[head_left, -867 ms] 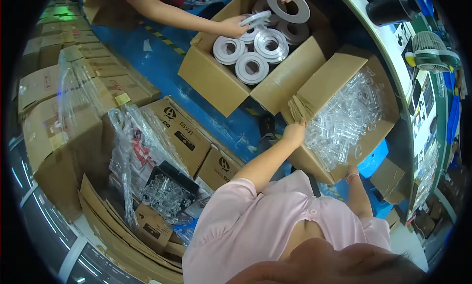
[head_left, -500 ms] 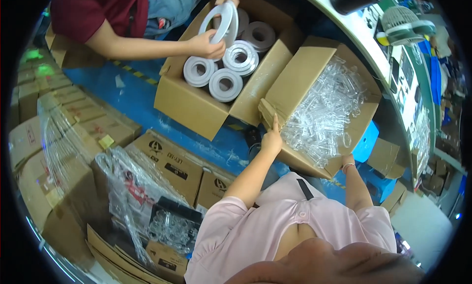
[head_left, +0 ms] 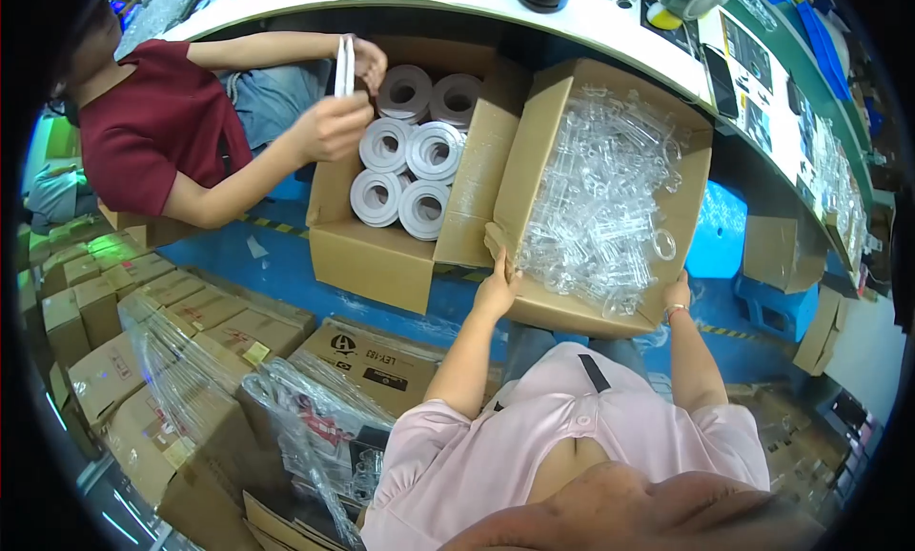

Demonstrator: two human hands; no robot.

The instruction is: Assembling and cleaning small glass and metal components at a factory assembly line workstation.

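An open cardboard box [head_left: 529, 155] in front of me is full of loose clear plastic parts [head_left: 596, 208], some ring-shaped. My left hand [head_left: 497, 290] grips its near left corner, by a bent bit of flap, with the thumb or a finger pointing up along the cardboard. At the near right corner, my right hand [head_left: 676, 295] clasps the same box; part of its fingers is hidden by the cardboard. The box tilts slightly toward me, its near edge close to my legs.
Left of it, another open box [head_left: 372, 260] holds stacked white rings [head_left: 421, 208]. A co-worker [head_left: 157, 136] handles white rings [head_left: 344, 67] over it. A white worktable [head_left: 400, 8] runs behind, blue stools [head_left: 717, 229] stand right, and cartons [head_left: 205, 313] fill the left.
My view has swung round, so the boxes and table now lie straighter before me. Both my hands stay on the box. The co-worker's rings have moved left and now show edge-on.
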